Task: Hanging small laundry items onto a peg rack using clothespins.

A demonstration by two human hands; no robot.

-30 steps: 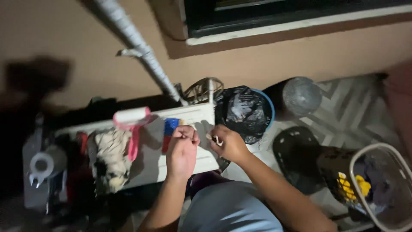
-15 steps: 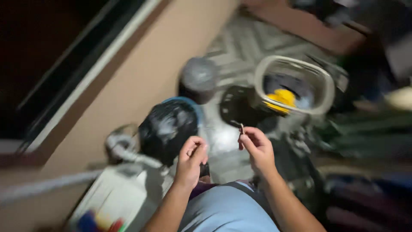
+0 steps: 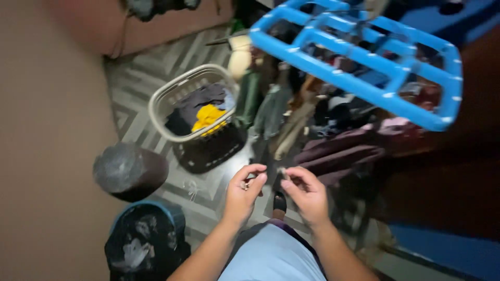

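Head view shows my left hand [image 3: 244, 191] and right hand [image 3: 307, 193] each pinched on a small clip, blue hanging rack [image 3: 364, 57] at upper right, nearer my right.

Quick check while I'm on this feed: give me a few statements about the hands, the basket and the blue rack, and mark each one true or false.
1. The left hand and right hand are raised side by side, each pinching something small. True.
2. The laundry basket is empty. False: it holds dark clothes and a yellow item.
3. The blue hanging rack is above the clothes pile. True.
4. The bin with the black bag stands to the right of the hands. False: it is at lower left.
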